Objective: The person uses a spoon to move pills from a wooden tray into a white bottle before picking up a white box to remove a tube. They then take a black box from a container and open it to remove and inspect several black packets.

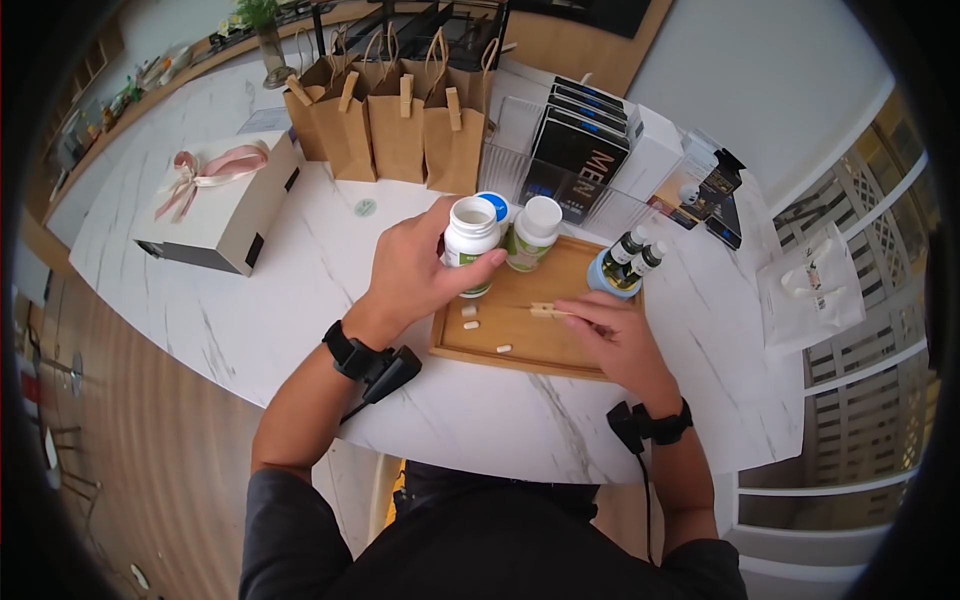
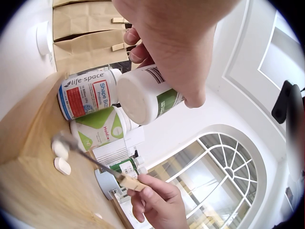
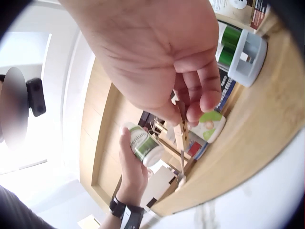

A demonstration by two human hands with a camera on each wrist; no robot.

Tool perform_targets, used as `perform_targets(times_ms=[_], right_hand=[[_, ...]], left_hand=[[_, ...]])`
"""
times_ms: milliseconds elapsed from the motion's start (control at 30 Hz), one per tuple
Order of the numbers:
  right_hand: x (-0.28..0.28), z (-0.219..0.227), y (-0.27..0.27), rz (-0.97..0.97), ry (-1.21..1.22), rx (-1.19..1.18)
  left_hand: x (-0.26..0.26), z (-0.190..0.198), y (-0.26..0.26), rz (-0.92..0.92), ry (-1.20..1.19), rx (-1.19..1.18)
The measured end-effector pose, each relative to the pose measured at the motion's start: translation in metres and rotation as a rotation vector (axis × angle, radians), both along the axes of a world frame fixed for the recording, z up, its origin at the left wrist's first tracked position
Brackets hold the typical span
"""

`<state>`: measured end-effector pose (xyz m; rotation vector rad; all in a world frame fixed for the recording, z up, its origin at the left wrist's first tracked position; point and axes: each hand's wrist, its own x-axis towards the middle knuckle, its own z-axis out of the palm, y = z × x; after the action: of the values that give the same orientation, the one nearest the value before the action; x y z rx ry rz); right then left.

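My left hand [image 1: 415, 262] grips an uncapped white bottle [image 1: 472, 240] with a green label, raised and tilted in the left wrist view. My right hand [image 1: 622, 345] pinches the wooden handle [image 1: 545, 309] of a thin tool; its blurred metal end [image 2: 66, 138] is at a white tablet [image 2: 60, 150] on the wooden tray [image 1: 560, 345]. Whether it holds that tablet I cannot tell. Another tablet [image 1: 472, 325] is beside it, and one more [image 1: 504, 348] lies near the front rim. Behind the held bottle stand a blue-capped bottle [image 1: 495, 205] and a white-capped green-labelled bottle [image 1: 533, 235].
Two small dark bottles [image 1: 628, 255] stand in a light blue holder at the tray's right. Paper bags [image 1: 398, 140] with wooden clips and a clear rack of black boxes [image 1: 580, 155] are behind. A ribboned box [image 1: 215, 205] sits left, a white pouch [image 1: 815, 290] right.
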<state>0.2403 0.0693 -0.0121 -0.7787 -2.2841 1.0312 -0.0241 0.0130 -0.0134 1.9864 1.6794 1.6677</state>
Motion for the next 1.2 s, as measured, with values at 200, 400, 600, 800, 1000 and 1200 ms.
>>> perform_targets(times_ms=[200,400,600,800,1000,1200], right_hand=[[0.026,-0.001,0.008,-0.125,0.127,-0.188],[0.014,-0.002,-0.001,-0.051,0.003,-0.072],[0.021,-0.005,-0.004,-0.032,-0.032,-0.17],[0.031,-0.015,0.005,-0.183,0.11,-0.455],[0.039,-0.014,0.011,-0.297,0.275,-0.436],[0.03,-0.017,-0.001,-0.198,0.121,-0.406]], left_hand=[[0.0,-0.001,0.0,0.002,0.017,0.006],[0.001,0.0,-0.001,-0.006,0.017,-0.005],[0.0,-0.004,0.001,-0.01,0.032,0.014],[0.001,-0.005,0.002,-0.005,0.052,-0.029],[0.002,-0.008,0.003,-0.062,0.134,-0.17],[0.003,-0.007,0.002,-0.081,0.136,-0.168]])
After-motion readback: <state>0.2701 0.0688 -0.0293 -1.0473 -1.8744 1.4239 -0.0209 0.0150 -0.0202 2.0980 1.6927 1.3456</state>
